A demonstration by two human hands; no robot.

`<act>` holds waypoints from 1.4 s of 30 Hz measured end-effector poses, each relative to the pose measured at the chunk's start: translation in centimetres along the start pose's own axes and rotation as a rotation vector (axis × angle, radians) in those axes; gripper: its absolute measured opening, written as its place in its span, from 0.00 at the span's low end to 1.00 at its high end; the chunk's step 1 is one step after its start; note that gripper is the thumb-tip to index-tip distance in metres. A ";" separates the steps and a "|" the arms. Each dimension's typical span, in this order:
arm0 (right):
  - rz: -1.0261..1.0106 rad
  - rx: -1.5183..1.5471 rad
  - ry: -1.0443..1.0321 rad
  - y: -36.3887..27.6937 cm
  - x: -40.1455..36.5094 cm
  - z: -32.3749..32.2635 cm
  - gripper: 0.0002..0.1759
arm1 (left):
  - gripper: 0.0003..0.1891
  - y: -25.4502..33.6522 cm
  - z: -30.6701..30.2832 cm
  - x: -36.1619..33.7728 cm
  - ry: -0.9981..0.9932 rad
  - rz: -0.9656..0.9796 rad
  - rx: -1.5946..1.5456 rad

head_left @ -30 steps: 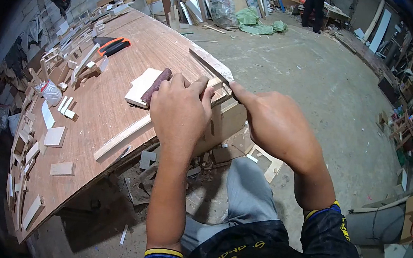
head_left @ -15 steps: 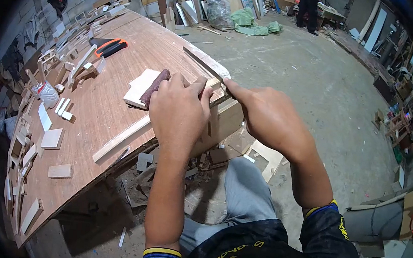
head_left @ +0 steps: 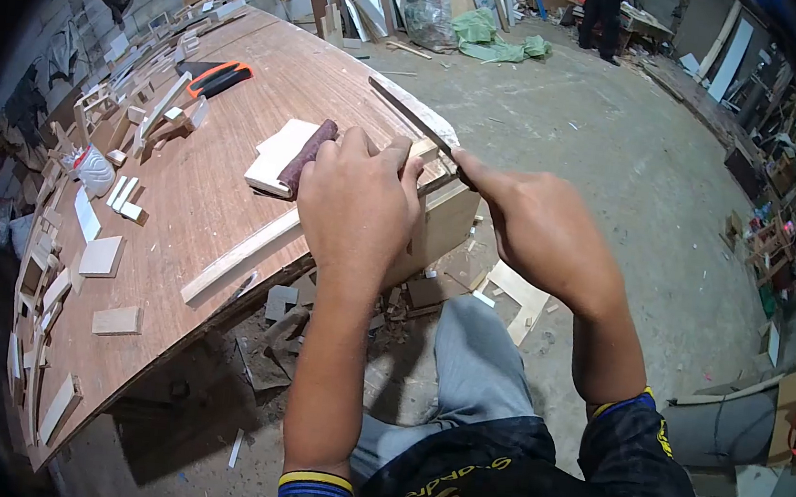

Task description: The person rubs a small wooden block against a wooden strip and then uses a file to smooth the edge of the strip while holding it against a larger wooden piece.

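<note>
My left hand (head_left: pixel 359 202) is closed over a long pale wood strip (head_left: pixel 242 259), pressing it down at the table's edge. The strip's far end shows beyond my fingertips. My right hand (head_left: pixel 548 234) is closed around the near end of a long, thin, dark file (head_left: pixel 409 114), its index finger stretched along the tool. The file crosses the strip's end close to my left fingertips and points away from me; its handle is hidden in my right hand. Just left of my left hand lies a brown sandpaper piece (head_left: pixel 311 156) against a pale wood block (head_left: pixel 278 155).
On the wooden table (head_left: pixel 271 73) lie an orange-and-black-handled saw (head_left: pixel 220 80), a white cup (head_left: pixel 94 169) and several wood offcuts (head_left: pixel 102 255). Scraps (head_left: pixel 518 294) litter the floor below. A person (head_left: pixel 600 19) stands far back, near planks and bags.
My right hand and the file have shifted slightly right and away from me. The left hand keeps its hold on the strip. The whole view has shifted a little.
</note>
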State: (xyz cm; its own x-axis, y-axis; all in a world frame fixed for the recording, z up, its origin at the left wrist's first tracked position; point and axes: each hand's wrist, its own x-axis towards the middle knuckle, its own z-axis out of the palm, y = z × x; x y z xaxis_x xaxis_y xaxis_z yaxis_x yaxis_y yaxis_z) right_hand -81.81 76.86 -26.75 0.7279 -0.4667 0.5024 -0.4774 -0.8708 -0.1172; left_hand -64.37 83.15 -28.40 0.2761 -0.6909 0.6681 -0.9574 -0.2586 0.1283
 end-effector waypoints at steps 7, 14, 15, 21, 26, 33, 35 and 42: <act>0.000 -0.030 -0.017 -0.2 0.5 0.4 0.24 | 0.15 -0.1 0.1 0.0 0.005 0.001 -0.003; 0.031 -0.020 0.014 0.3 1.4 1.3 0.23 | 0.13 -0.3 0.7 -0.2 0.082 0.045 0.019; 0.016 -0.024 -0.003 0.2 1.4 1.1 0.23 | 0.13 -0.4 0.7 -0.1 0.082 0.038 0.022; 0.006 0.010 0.026 -0.7 0.7 0.4 0.24 | 0.14 -0.2 0.5 0.0 0.044 0.023 0.009; 0.064 0.035 -0.008 0.6 0.7 0.2 0.25 | 0.15 -0.1 0.2 0.1 0.000 0.011 -0.001; 0.052 0.053 -0.013 1.9 1.5 3.0 0.28 | 0.14 -0.2 0.3 0.0 0.028 0.035 0.014; 0.085 0.060 -0.012 1.0 0.7 -0.1 0.28 | 0.14 -0.3 0.1 0.1 0.033 0.039 0.017; 0.074 0.187 -0.020 2.3 -1.0 -0.6 0.31 | 0.13 -0.2 0.7 -0.2 0.059 0.032 0.015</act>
State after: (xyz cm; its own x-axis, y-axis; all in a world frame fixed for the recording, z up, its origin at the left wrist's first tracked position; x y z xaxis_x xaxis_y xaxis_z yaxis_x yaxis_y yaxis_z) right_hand -83.90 75.43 -27.01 0.7044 -0.5321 0.4697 -0.4319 -0.8465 -0.3114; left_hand -64.18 82.82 -29.06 0.2391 -0.6579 0.7142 -0.9643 -0.2472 0.0952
